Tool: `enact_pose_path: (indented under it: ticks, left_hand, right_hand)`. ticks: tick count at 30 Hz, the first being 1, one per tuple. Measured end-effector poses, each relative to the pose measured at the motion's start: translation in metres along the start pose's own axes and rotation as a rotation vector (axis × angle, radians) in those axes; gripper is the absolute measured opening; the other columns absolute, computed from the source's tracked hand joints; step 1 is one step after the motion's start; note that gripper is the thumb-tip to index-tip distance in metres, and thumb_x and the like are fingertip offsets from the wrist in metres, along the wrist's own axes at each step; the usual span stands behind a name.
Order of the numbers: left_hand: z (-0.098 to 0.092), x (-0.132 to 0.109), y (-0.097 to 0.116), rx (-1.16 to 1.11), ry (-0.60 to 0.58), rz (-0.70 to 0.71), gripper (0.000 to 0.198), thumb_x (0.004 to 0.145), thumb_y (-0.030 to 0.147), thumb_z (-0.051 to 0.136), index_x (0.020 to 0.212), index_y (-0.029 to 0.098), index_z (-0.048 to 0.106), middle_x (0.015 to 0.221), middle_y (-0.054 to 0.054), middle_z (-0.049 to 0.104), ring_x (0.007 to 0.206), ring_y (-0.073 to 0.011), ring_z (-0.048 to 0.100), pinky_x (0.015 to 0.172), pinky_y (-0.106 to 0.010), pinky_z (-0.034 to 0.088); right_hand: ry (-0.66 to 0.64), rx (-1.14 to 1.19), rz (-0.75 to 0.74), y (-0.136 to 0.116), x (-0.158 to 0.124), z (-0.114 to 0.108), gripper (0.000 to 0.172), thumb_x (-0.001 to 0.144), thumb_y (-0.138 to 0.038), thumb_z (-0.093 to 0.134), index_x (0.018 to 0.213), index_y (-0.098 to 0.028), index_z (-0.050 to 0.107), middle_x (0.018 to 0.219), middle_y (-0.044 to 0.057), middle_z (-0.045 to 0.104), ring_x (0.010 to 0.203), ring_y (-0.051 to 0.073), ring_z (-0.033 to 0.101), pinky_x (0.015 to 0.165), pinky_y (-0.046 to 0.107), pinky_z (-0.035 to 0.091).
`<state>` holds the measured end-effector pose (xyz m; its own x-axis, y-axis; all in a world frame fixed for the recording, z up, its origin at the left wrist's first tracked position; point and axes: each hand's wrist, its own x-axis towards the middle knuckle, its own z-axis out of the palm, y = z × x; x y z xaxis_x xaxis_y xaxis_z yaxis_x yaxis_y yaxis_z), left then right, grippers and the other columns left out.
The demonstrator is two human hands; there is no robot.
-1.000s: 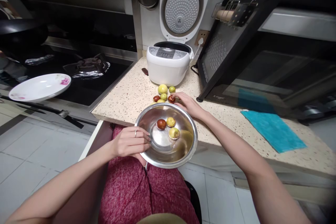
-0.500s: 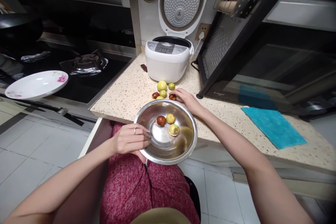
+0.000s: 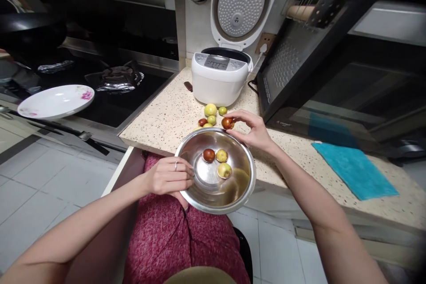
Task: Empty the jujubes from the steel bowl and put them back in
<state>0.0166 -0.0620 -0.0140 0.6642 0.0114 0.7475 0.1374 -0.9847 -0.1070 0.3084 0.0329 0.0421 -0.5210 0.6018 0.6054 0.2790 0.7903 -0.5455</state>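
My left hand [image 3: 173, 177] is wrapped round the left rim of a steel bowl [image 3: 238, 195], which is tilted over my lap at the counter edge. Inside lie a red-brown fruit [image 3: 209, 155], a yellow fruit [image 3: 222, 155] and a yellow-green fruit [image 3: 224, 170]. Just beyond the far rim, my right hand [image 3: 248, 128] pinches another red-brown fruit [image 3: 228, 123] between thumb and fingers. Several green and red fruits, among them a larger green one [image 3: 210, 110], sit on the counter behind the bowl, some partly hidden by its rim.
A white rice cooker [image 3: 218, 82] stands with its lid up on the speckled counter [image 3: 159, 120]. To the right are a black oven [image 3: 349, 84] and a blue cloth [image 3: 356, 171]. A white plate [image 3: 56, 103] is by the stove [image 3: 121, 77] at left. An open drawer lies below.
The red-brown fruit is now gripped in my right hand and lifted off the counter, near the bowl's far rim. The view has shifted a little.
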Motion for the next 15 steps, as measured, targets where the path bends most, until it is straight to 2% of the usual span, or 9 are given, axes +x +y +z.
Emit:
enact_pose_path:
  ticks: [4, 7, 11, 15]
  left_hand:
    - [0.001, 0.0, 0.0, 0.0, 0.003, -0.009, 0.038, 0.095, 0.048, 0.064, 0.083, 0.014, 0.073, 0.074, -0.001, 0.075, 0.074, -0.0125, 0.075, 0.086, -0.026, 0.065]
    - [0.001, 0.0, -0.002, -0.014, 0.017, -0.025, 0.037, 0.093, 0.049, 0.066, 0.083, 0.014, 0.072, 0.073, -0.001, 0.075, 0.072, -0.0131, 0.075, 0.083, -0.027, 0.066]
    - [0.001, 0.0, -0.002, -0.03, 0.036, -0.034, 0.039, 0.092, 0.051, 0.066, 0.085, 0.013, 0.071, 0.073, -0.002, 0.075, 0.071, -0.0139, 0.075, 0.079, -0.028, 0.066]
    - [0.002, 0.001, -0.002, -0.032, 0.051, -0.046, 0.036, 0.094, 0.049, 0.065, 0.086, 0.014, 0.071, 0.075, -0.002, 0.076, 0.071, -0.0138, 0.075, 0.079, -0.028, 0.066]
  right_hand:
    - [-0.229, 0.019, -0.095, -0.012, -0.001, -0.001, 0.034, 0.09, -0.032, 0.072, 0.123, -0.027, 0.069, 0.116, 0.006, 0.073, 0.107, 0.023, 0.068, 0.096, 0.044, 0.053]
    - [-0.381, -0.031, -0.093, -0.015, -0.001, 0.0, 0.032, 0.092, -0.033, 0.07, 0.124, -0.029, 0.07, 0.114, 0.005, 0.074, 0.106, 0.023, 0.067, 0.097, 0.044, 0.05]
    - [-0.47, -0.079, -0.093, -0.015, 0.0, -0.001, 0.035, 0.093, -0.036, 0.069, 0.128, -0.029, 0.068, 0.113, 0.005, 0.075, 0.103, 0.024, 0.065, 0.096, 0.044, 0.046]
    - [-0.542, -0.108, -0.098, -0.014, 0.0, -0.001, 0.034, 0.096, -0.034, 0.064, 0.13, -0.029, 0.067, 0.119, 0.005, 0.074, 0.107, 0.026, 0.061, 0.096, 0.046, 0.045]
